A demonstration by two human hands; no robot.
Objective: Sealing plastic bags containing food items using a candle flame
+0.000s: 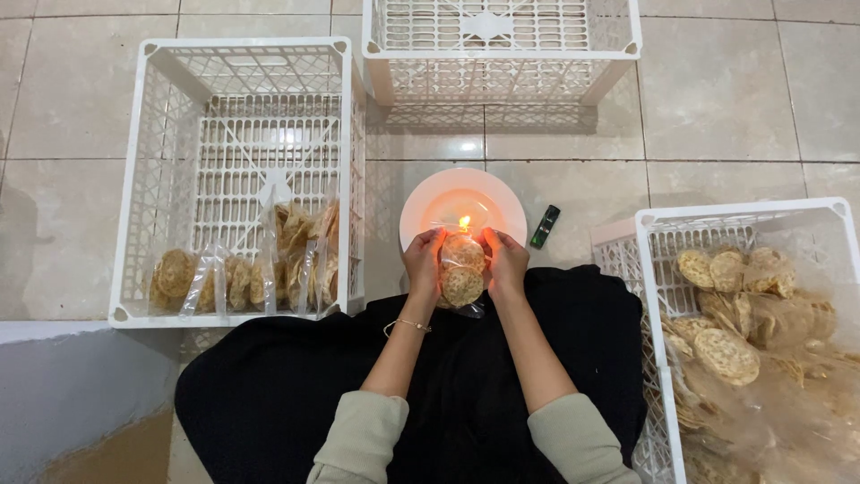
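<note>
Both my hands hold a small clear plastic bag of round crackers [462, 274] upright over my lap. My left hand [424, 262] grips its left side and my right hand [505, 260] grips its right side. The bag's top edge is at a small flame [465, 221] burning over a white plate [421, 204] on the tiled floor just ahead of my hands. I sit on the floor in dark clothing with light sleeves, and a thin bracelet is on my left wrist.
A white plastic crate [134, 179] on my left holds several sealed cracker bags [242, 273] along its near side. At my right, another white crate [658, 224] holds loose crackers [730, 309] in plastic. A third crate [502, 58] stands ahead. A dark green lighter [545, 226] lies beside the plate.
</note>
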